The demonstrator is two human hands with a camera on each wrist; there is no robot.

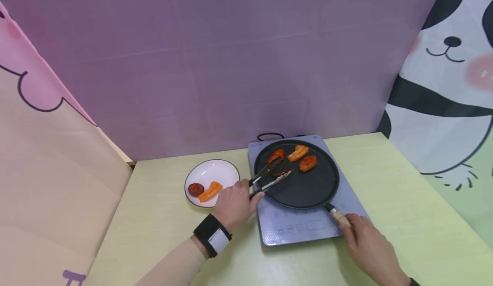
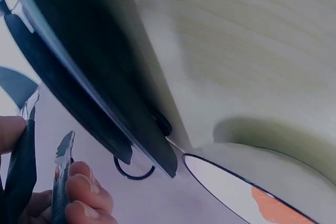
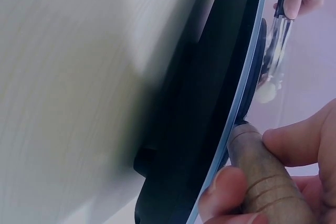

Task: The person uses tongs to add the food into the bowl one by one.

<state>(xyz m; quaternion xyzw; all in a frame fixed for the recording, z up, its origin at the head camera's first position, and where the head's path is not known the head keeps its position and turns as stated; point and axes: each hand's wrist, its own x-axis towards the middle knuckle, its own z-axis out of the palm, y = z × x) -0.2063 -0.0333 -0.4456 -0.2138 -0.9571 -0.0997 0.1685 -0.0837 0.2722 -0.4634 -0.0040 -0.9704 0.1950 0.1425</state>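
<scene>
My left hand [image 1: 236, 204] grips a pair of metal tongs [image 1: 275, 180] with dark handles, its arms spread over the left part of a round black frying pan [image 1: 308, 189]. Between the tong tips lies a dark round slice [image 1: 278, 171]. Three orange-red food pieces sit farther back in the pan: one red piece [image 1: 275, 155], one long piece [image 1: 298, 153] and one flat piece [image 1: 308, 163]. With its fingers and thumb, my right hand [image 1: 371, 247] holds the pan's wooden handle [image 1: 340, 218]; the right wrist view shows this handle [image 3: 270, 182] up close.
The pan rests on a grey induction cooktop [image 1: 296, 234]. To its left stands a white dark-rimmed plate [image 1: 209, 170] bearing a dark round slice [image 1: 196, 189] and an orange strip [image 1: 210, 192]. A purple cloth [image 1: 231, 63] hangs behind the pale wooden table [image 1: 150, 217].
</scene>
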